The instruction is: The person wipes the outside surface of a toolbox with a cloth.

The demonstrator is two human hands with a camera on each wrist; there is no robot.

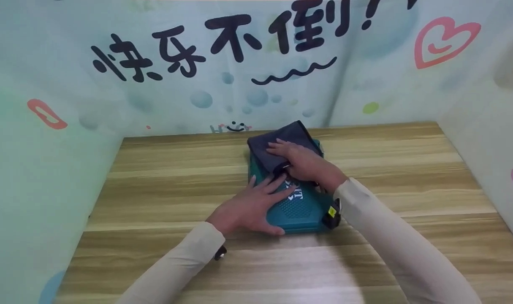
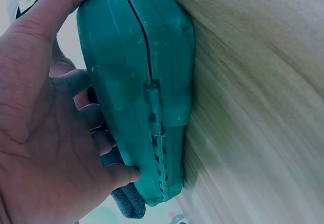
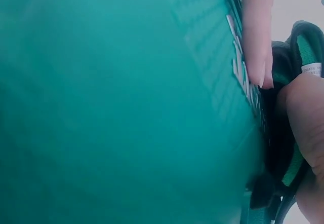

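Observation:
A teal plastic case [image 1: 300,215] with white lettering lies flat on the wooden table. My left hand [image 1: 250,207] spreads over its left side, fingers straight on the lid and thumb at the near edge. In the left wrist view, the case's hinged side [image 2: 152,102] faces that palm. A dark grey-blue cloth [image 1: 267,152] covers the far part of the lid, folded near its lower edge. My right hand [image 1: 307,162] presses on this cloth with extended fingers. The right wrist view shows the cloth's folded edge [image 3: 306,41] with a label beside the right hand.
The wooden tabletop [image 1: 167,181] extends around the case on both sides. A pale printed backdrop [image 1: 163,105] with large black characters stands right behind the table's far edge and along its sides. A black wrist device [image 1: 333,214] hangs by the right sleeve, overlapping the case's near right corner.

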